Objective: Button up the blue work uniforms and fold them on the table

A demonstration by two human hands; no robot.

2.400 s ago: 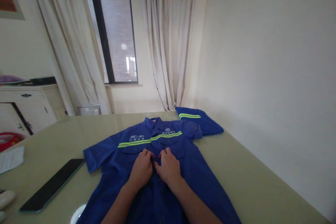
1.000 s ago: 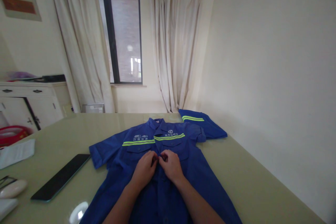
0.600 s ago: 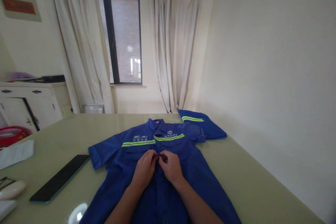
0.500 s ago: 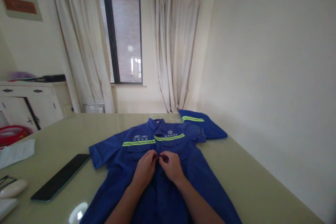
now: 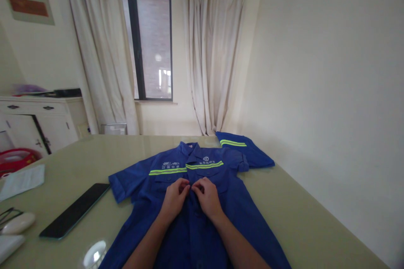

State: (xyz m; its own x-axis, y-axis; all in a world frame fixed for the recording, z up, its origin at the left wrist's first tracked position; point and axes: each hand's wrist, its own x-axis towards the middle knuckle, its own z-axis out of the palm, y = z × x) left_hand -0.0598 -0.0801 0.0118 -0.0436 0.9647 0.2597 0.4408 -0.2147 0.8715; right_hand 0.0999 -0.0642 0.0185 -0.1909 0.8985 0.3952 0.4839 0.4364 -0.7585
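A blue short-sleeved work shirt [image 5: 139,201] lies spread front side up on the table, its collar pointing away from me. Yellow-green reflective strips and white lettering cross its chest. My left hand [image 5: 174,196] pinches the shirt's front edge just below the chest strip. Close beside it, my right hand [image 5: 206,195] pinches the opposite front edge, fingertips almost touching the left ones. Whatever button lies between the fingertips is hidden.
Behind the shirt's right sleeve lies a folded blue garment [image 5: 244,151] with a reflective strip. To the left are a black tablet-like slab [image 5: 74,212], a paper sheet [image 5: 23,180], a white mouse-like object [image 5: 19,223] and a round glassy object [image 5: 95,254]. A wall borders the table [image 5: 303,214] on the right.
Both hands stay at the same spot on the shirt front, with the fingers slightly shifted. The whole view has moved a little to the right in the picture.
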